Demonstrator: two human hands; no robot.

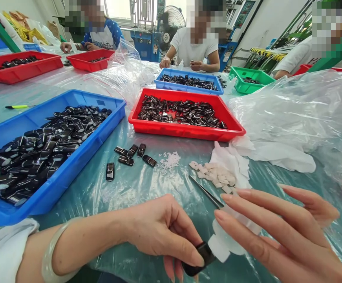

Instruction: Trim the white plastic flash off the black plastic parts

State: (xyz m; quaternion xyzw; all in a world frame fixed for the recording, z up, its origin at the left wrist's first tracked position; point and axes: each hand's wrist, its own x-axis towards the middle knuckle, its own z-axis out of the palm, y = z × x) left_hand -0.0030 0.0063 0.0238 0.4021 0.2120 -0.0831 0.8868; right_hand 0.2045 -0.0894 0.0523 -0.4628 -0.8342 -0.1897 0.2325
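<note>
My left hand pinches a small glossy black piece between thumb and fingers, low in the view. My right hand is just right of it, its fingers stretched and spread; its thumb is mostly hidden. A translucent white object, perhaps a small bottle, lies between the hands, its end touching or overlapping the black piece. Metal tweezers point up-left from beside my right fingertips. Beyond them is a pile of pale flat chips. Several black pieces lie loose near small white flakes.
A large blue tray at left and a red tray ahead hold many black pieces. Crumpled white tissue and clear plastic sheeting lie at right. Farther back are another blue tray, a green tray and seated people.
</note>
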